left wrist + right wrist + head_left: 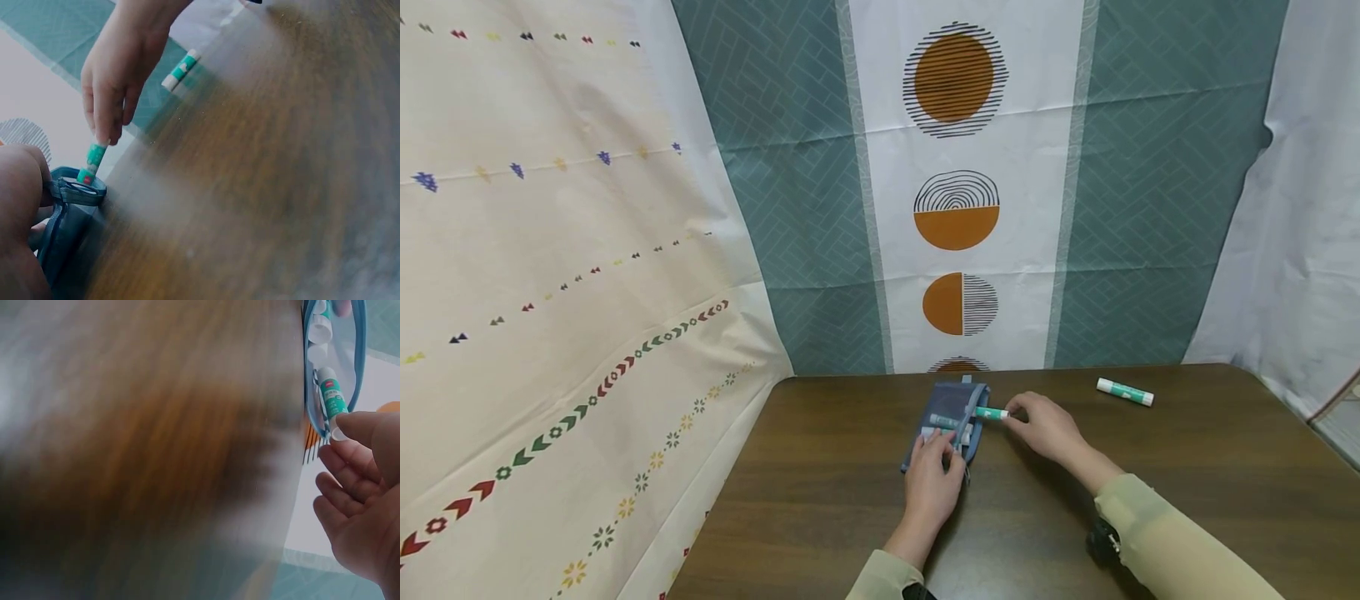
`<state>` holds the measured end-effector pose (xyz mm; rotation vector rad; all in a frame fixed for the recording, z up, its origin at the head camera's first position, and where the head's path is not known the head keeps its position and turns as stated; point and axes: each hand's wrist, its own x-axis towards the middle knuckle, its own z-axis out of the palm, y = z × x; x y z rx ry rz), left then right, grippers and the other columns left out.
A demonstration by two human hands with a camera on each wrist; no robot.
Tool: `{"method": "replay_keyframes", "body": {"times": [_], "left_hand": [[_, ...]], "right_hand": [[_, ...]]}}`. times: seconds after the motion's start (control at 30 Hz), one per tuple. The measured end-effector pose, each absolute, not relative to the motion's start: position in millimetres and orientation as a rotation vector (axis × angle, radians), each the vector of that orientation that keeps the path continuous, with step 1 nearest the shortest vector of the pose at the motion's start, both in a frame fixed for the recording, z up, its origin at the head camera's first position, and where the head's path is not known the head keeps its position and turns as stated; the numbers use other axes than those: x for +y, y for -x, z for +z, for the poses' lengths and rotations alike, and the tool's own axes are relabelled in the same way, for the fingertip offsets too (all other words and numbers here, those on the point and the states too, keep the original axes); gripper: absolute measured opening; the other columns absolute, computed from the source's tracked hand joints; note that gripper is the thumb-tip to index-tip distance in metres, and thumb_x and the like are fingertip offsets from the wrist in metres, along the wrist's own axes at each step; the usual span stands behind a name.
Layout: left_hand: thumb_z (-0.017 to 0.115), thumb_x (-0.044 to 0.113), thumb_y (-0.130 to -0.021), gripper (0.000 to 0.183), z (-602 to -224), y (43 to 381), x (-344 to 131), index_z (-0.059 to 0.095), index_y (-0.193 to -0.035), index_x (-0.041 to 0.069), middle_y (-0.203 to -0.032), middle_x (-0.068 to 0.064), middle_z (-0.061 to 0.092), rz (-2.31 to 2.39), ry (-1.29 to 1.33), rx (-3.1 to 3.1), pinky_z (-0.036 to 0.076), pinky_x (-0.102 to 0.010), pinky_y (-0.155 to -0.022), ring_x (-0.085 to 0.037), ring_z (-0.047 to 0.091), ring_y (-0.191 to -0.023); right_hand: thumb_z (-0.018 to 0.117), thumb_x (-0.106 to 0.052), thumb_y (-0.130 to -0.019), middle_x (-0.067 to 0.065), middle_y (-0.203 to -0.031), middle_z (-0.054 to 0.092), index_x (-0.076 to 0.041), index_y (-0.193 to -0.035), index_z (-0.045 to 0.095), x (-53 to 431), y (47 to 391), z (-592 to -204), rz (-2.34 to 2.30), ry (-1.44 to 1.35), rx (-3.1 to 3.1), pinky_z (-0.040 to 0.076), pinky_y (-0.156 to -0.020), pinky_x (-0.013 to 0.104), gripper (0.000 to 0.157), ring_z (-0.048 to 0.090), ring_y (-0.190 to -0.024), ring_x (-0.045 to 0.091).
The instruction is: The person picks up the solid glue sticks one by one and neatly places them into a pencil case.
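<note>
A blue zip pouch (pixel 950 402) with a see-through side lies on the table, its opening facing right. My left hand (pixel 934 479) grips its near side, holding the mouth apart. Between the right thumb and fingertips, my right hand (pixel 1047 429) pinches the outer end of a green and white glue stick (pixel 992 413). That stick's other end is inside the pouch mouth, as the right wrist view shows with the stick's printed label (pixel 331 390). More white-ended sticks (pixel 320 330) sit inside the pouch. How many lie deeper is hidden.
Another green and white glue stick (pixel 1124 392) lies on the brown wooden table (pixel 820 517), right of the pouch near the back edge. Behind the table hangs a green and white patterned cloth (pixel 955 167). A cream patterned cloth (pixel 587 333) hangs along the left side.
</note>
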<state>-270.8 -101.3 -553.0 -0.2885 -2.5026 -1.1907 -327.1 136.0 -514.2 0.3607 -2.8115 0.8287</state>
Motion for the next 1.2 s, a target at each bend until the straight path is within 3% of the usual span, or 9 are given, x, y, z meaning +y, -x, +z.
{"method": "replay_keyframes", "body": {"times": [0.4,0.83,1.2], "left_hand": [[0.066,0.01,-0.097,0.019,-552,272,-102,0.062,-0.08,0.018,-0.141,-0.006,0.075,-1.195,0.31,-2.496,0.039,-0.061,-0.125,-0.034,0.06,-0.145],[0.066,0.01,-0.098,0.019,-551,272,-102,0.063,-0.081,0.019,-0.141,-0.005,0.075,-1.193,0.306,-2.52,0.039,-0.063,-0.124,-0.035,0.058,-0.147],[0.067,0.011,-0.098,0.02,-550,271,-102,0.063,-0.081,0.02,-0.144,-0.006,0.073,-1.218,0.289,-2.539,0.039,-0.069,-0.121,-0.04,0.053,-0.151]], "right_hand": [[0.08,-0.02,-0.101,0.008,-0.107,0.073,-0.007,-0.108,0.079,119,335,-521,0.836,-0.353,-2.85,0.06,-0.085,0.054,0.015,0.07,-0.098,0.026],[0.081,-0.02,-0.1,0.007,-0.107,0.074,-0.008,-0.108,0.08,105,339,-524,0.847,-0.412,-2.847,0.06,-0.093,0.056,0.015,0.072,-0.102,0.029],[0.081,-0.022,-0.101,0.004,-0.101,0.071,-0.008,-0.113,0.082,95,343,-526,0.798,-0.447,-2.873,0.06,-0.088,0.055,0.019,0.071,-0.098,0.028]]}}
